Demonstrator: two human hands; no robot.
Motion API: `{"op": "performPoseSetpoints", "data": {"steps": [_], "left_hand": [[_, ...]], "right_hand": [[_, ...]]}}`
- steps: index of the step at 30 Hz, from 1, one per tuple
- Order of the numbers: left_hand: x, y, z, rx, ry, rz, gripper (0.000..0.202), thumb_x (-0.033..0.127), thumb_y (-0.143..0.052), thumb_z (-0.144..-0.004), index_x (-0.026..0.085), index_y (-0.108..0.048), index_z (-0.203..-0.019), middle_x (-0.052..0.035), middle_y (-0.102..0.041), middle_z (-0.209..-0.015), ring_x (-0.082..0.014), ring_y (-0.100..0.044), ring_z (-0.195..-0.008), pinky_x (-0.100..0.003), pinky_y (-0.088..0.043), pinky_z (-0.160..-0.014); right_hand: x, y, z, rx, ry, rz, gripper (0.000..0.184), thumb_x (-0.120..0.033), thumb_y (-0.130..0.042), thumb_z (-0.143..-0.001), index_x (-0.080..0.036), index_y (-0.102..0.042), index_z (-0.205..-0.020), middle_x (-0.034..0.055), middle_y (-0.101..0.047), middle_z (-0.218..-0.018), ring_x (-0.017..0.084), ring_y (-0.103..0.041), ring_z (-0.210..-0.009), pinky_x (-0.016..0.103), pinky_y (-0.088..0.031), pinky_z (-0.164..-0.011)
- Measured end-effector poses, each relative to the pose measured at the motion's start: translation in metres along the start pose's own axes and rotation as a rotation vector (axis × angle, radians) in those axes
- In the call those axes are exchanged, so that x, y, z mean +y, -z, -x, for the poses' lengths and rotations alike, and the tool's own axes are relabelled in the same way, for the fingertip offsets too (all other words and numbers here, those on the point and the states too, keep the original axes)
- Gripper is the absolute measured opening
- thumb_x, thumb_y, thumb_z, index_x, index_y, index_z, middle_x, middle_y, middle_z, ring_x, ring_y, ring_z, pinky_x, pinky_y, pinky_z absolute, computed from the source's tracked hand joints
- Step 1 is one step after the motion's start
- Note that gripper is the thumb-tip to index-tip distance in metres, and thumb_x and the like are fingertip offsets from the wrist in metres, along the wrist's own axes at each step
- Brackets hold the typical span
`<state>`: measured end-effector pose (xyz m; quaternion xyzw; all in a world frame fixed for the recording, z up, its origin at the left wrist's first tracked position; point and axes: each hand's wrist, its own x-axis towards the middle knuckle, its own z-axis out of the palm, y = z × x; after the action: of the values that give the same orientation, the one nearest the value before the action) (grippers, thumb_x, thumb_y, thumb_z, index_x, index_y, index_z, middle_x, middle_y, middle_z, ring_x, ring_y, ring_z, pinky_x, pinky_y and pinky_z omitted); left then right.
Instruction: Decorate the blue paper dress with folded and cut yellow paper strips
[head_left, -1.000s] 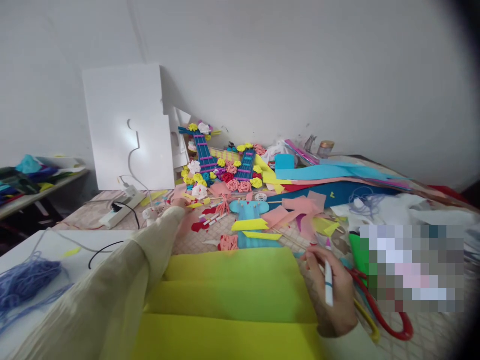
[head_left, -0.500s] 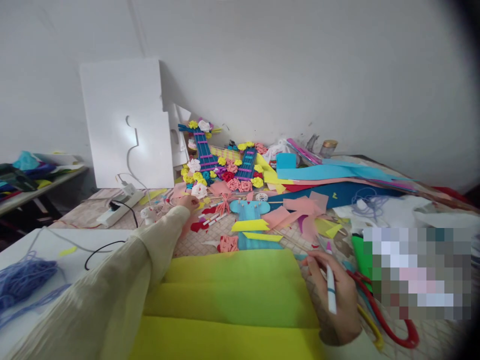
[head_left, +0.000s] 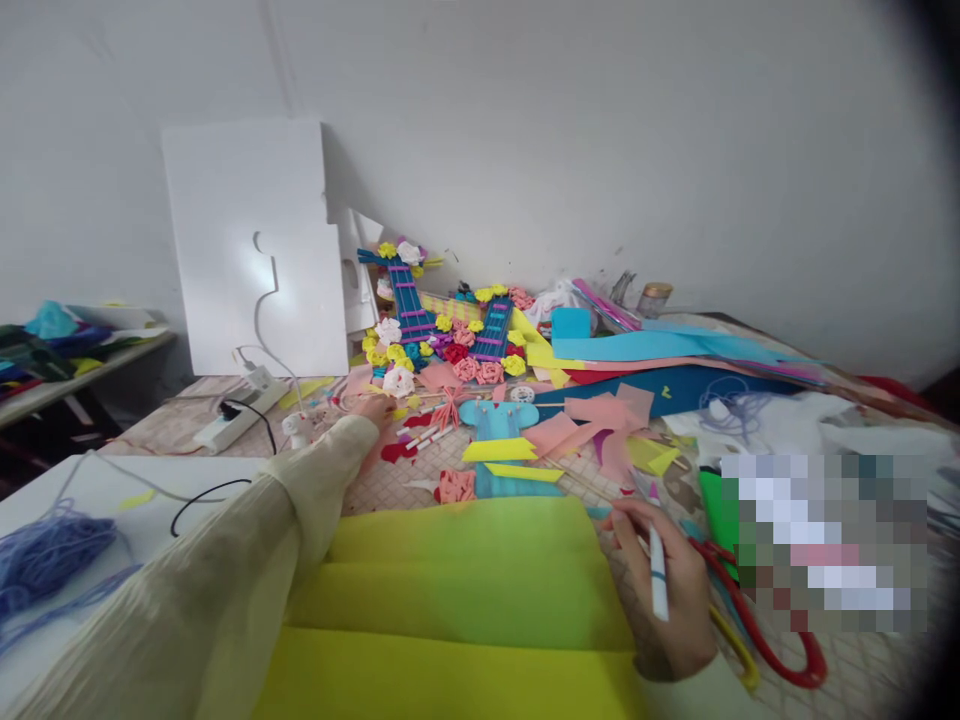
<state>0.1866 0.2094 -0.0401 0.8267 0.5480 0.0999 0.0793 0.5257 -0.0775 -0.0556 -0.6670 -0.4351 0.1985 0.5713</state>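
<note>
- The right hand (head_left: 667,590) grasps a white pen (head_left: 658,580) with a dark band, held slantwise between thumb and fingers, just beside the right edge of the yellow sheet (head_left: 465,600).
- The yellow sheet, creased across, spreads over the near middle of the table (head_left: 382,487), between the two arms.
- The left hand (head_left: 373,409) is at the end of an outstretched arm, near a white paper flower (head_left: 398,381); it is small and partly hidden by the sleeve (head_left: 322,490), so I cannot tell whether it grips anything.
- Beyond the yellow sheet lies a light-blue cut-out (head_left: 499,415), with yellow strips (head_left: 500,450) across its lower part.
- Salmon-pink paper pieces (head_left: 592,420) lie to the right of the cut-out.
- A red handle (head_left: 780,640) curves to the right of the right hand, with a yellow handle (head_left: 736,648) between them.
- Farther back, paper flowers (head_left: 455,353) cluster around two dark-blue striped pieces (head_left: 495,328).
</note>
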Motion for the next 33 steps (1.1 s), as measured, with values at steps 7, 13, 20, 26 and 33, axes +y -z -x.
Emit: {"op": "performPoseSetpoints", "data": {"steps": [7,13,20,26,33], "left_hand": [[0.021,0.021,0.010,0.000,0.128,0.120,0.028,0.030,-0.050,-0.083,0.015,-0.052,-0.106,-0.0072,-0.055,-0.106,-0.0187,-0.056,-0.089,-0.039,-0.048,-0.075],[0.077,0.054,0.035,0.057,0.027,0.420,0.024,0.031,-0.051,-0.082,0.013,-0.055,-0.098,-0.0051,-0.058,-0.095,-0.0166,-0.057,-0.081,-0.035,-0.049,-0.069],[0.179,0.086,0.106,-0.225,-0.154,0.813,0.031,0.044,-0.058,-0.068,0.015,-0.058,-0.078,0.0025,-0.056,-0.057,-0.0085,-0.050,-0.043,-0.021,-0.042,-0.041],[0.220,0.097,0.142,-0.498,-0.198,0.973,0.031,0.045,-0.061,-0.066,0.014,-0.058,-0.073,0.0028,-0.055,-0.054,-0.0077,-0.051,-0.043,-0.019,-0.041,-0.040],[0.226,0.100,0.151,-0.643,-0.146,1.087,0.023,0.038,-0.062,-0.069,0.014,-0.060,-0.070,0.0006,-0.062,-0.060,-0.0066,-0.052,-0.044,-0.018,-0.041,-0.042]], "right_hand": [[0.001,-0.001,0.001,-0.028,0.042,-0.004,0.023,-0.038,-0.055,-0.076,-0.019,-0.056,-0.089,0.0056,-0.064,-0.077,0.021,-0.061,-0.070,0.030,-0.048,-0.059],[-0.016,0.004,-0.003,-0.080,0.141,-0.063,0.018,-0.035,-0.054,-0.078,-0.019,-0.055,-0.087,0.0043,-0.062,-0.075,0.019,-0.060,-0.066,0.030,-0.049,-0.058],[-0.096,0.009,0.003,-0.166,0.726,0.047,0.023,-0.013,-0.058,-0.075,-0.024,-0.054,-0.094,0.0044,-0.064,-0.093,0.020,-0.058,-0.090,0.037,-0.046,-0.080],[-0.120,-0.001,0.007,-0.263,1.038,0.134,0.029,-0.008,-0.056,-0.077,-0.027,-0.053,-0.100,0.0021,-0.066,-0.100,0.019,-0.057,-0.094,0.042,-0.041,-0.086],[-0.120,-0.003,0.010,-0.228,1.057,0.125,0.027,-0.008,-0.059,-0.076,-0.026,-0.056,-0.096,0.0013,-0.068,-0.091,0.020,-0.058,-0.088,0.041,-0.041,-0.081]]}}
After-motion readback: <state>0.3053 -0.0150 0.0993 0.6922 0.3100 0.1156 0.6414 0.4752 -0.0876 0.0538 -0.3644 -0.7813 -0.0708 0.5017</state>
